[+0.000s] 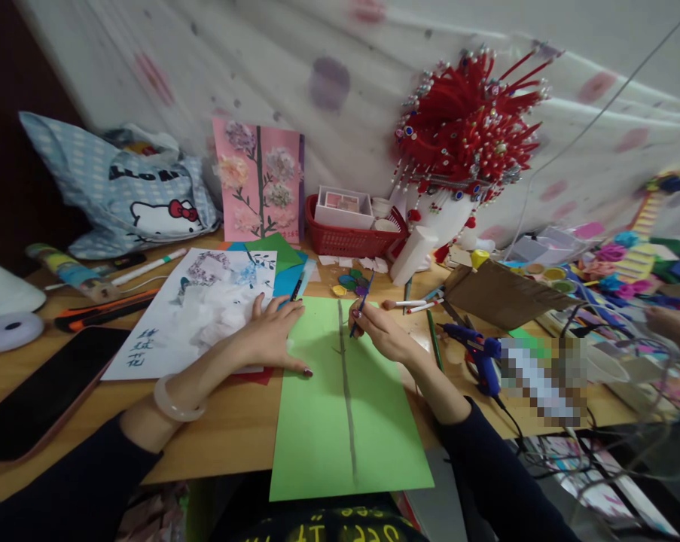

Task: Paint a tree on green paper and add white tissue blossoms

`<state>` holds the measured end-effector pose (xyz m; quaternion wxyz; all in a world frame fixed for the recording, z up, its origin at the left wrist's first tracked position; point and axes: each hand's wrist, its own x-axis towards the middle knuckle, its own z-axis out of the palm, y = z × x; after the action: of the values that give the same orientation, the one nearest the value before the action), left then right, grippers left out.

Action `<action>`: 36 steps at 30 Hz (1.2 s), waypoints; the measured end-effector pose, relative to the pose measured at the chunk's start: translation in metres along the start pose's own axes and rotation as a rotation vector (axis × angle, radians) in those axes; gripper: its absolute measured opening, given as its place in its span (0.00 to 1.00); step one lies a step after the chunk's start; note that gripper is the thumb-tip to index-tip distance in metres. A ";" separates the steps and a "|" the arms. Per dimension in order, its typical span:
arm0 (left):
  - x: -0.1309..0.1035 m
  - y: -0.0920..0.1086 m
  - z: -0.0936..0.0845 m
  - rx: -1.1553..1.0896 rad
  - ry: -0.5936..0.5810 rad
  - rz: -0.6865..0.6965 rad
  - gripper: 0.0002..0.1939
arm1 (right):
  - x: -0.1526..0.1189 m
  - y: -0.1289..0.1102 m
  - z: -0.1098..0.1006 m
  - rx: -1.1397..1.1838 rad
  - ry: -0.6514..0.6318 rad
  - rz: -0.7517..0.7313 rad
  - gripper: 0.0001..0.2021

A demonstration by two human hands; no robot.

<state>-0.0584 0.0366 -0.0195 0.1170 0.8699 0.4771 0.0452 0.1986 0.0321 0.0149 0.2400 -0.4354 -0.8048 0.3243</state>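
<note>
A sheet of light green paper lies on the table and hangs over its front edge. Down its middle runs a dark painted line with small twig-like strokes at the upper part. My right hand is closed around a thin blue paintbrush, its tip low over the paper just right of the line. With fingers spread, my left hand rests across the paper's left edge. Beside it lies a white sheet with flower pictures, writing and crumpled white tissue. Small paint pots stand beyond the paper.
At the back, a pink flower picture stands near a red basket and a red beaded headdress. A blue glue gun with cables lies right. Left are a phone and cutter. Another person's hand shows far right.
</note>
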 end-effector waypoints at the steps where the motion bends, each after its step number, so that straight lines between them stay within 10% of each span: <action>1: 0.000 0.000 0.000 -0.002 -0.001 0.001 0.62 | 0.001 0.000 0.001 -0.011 -0.008 -0.003 0.17; 36: 0.001 0.002 -0.001 -0.008 -0.023 -0.011 0.62 | 0.010 -0.004 0.012 -0.133 -0.018 -0.091 0.11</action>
<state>-0.0568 0.0364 -0.0178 0.1264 0.8672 0.4802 0.0363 0.1836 0.0351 0.0104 0.2181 -0.4104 -0.8456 0.2627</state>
